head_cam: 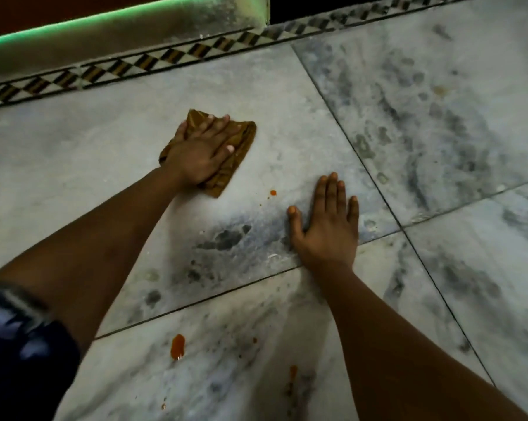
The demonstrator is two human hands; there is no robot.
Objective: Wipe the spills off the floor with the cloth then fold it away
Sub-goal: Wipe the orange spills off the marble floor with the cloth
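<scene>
Two bare forearms reach out over a grey-veined marble floor (287,95), seen from above. Nearest the camera, bottom left: a dark blue sleeve (22,354) with paler patches, on the left arm.

Near ground: largest orange-red spill (177,347), an elongated blob on the closest tile. A smaller smear (293,372) of the same colour sits to its right, just beside the right forearm, with a tiny speck (255,340) between and above them. Dark grout lines cross the floor at a slant.

Middle: right hand (329,226) lies flat on the marble, palm down, fingers straight and close together, thumb out to the side; it holds nothing. Its heel sits on a grout line. Left of it and slightly farther, a small orange drop (273,192), near the cloth's closest corner but not touching it.

Farther: left hand (200,150) presses down on a crumpled mustard-brown cloth (241,138), fingers spread and fairly straight across the top, palm on the fabric. Cloth lies bunched on the floor under that hand, its corners sticking out on the far, right and near sides.

Far edge: a checkered border strip (153,60) in black, brown and white runs along the tiles. Beyond it, a pale step or ledge (135,31) with a green glowing line (74,21) along its upper edge.
</scene>
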